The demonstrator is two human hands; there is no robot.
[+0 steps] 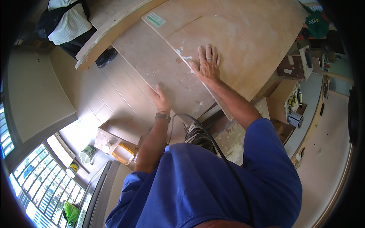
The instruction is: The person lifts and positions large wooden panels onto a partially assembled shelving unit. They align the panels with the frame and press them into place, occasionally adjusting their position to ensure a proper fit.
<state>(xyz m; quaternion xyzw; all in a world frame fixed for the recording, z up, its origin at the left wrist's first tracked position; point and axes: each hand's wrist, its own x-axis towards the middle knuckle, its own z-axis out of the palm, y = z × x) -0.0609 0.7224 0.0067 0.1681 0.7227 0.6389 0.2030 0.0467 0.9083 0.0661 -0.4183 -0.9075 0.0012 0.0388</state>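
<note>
Two large wooden boards lie one over the other in front of me. My right hand (207, 68) rests flat on the upper board (235, 45), near its left edge, with fingers spread and a ring on one of them. Part of the lower board (152, 57) sticks out to the left, its surface dusty and scuffed. At that board's near-left edge is my left hand (162, 102), thumb over the top and the other fingers partly hidden along the edge. A green and white label (155, 19) is stuck on the upper board's far-left corner, and white smears mark its edge.
A curved wooden piece (110, 32) and a person in a striped top (72, 26) are at the far left. A green cap (317, 24) shows far right. Boxes and a paint can (295, 119) stand right; a bottle of amber liquid (123, 153) stands left. A black cable (213, 140) crosses my front.
</note>
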